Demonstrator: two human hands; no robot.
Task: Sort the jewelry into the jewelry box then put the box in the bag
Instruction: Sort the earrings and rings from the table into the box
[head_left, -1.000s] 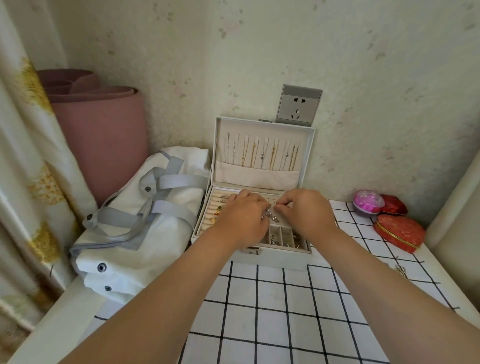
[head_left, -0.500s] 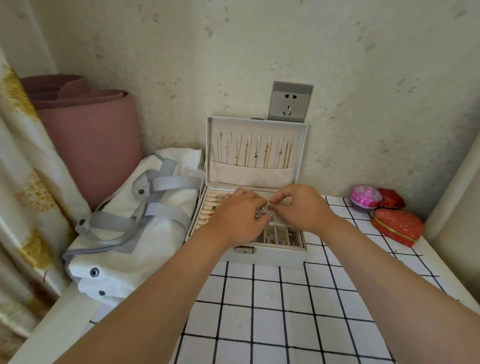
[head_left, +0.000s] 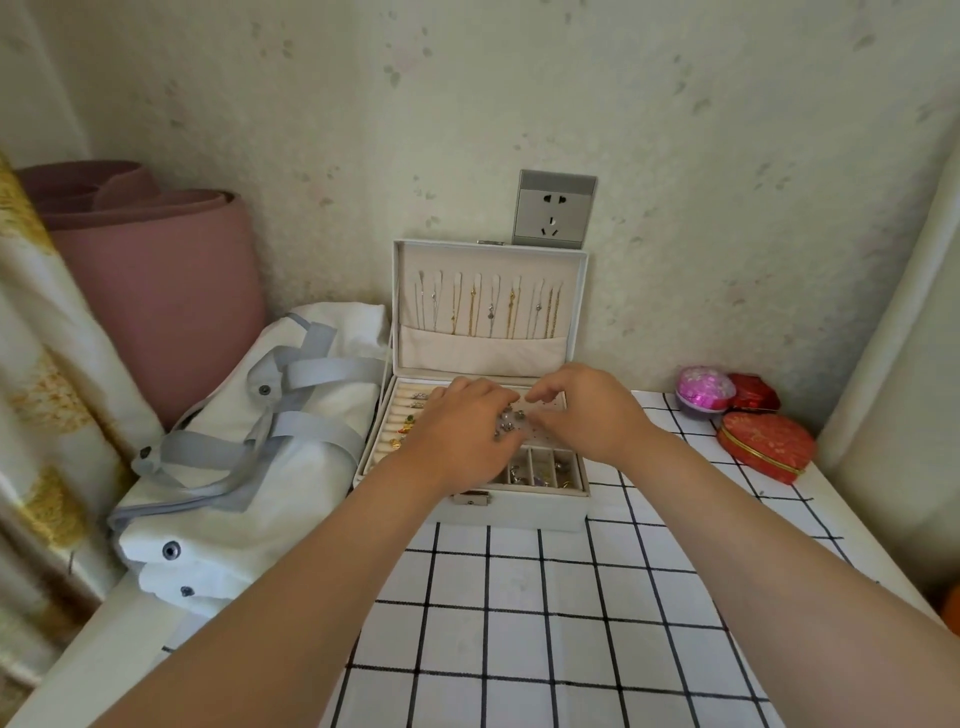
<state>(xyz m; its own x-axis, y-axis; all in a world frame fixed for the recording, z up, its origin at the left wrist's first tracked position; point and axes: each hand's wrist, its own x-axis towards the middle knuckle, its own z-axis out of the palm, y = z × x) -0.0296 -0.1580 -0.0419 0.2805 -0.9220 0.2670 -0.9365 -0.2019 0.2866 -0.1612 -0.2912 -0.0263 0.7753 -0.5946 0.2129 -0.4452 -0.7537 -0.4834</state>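
Note:
A white jewelry box (head_left: 519, 512) stands open against the wall, its lid upright with several chains (head_left: 488, 312) hanging inside. Both my hands hover over the tray. My left hand (head_left: 462, 431) has its fingers curled around a cluster of small silver pieces (head_left: 510, 423). My right hand (head_left: 582, 410) curls in from the right, fingertips pinching at the same cluster. Rings sit in the left slots (head_left: 405, 423) and small items in the front compartments (head_left: 543, 467). A white bag with grey straps (head_left: 249, 441) lies to the left of the box.
A red heart-shaped box (head_left: 766, 447), a pink round case (head_left: 704, 387) and another red case (head_left: 753, 389) sit at the right by the wall. A rolled pink mat (head_left: 171, 291) stands at the back left. A wall socket (head_left: 555, 210) is above the box. Checked tablecloth (head_left: 545, 623) covers the table.
My hands stayed over the tray, working the silver pieces between the fingertips. The head camera has tipped slightly, so the box sits a little lower and more to the left in view.

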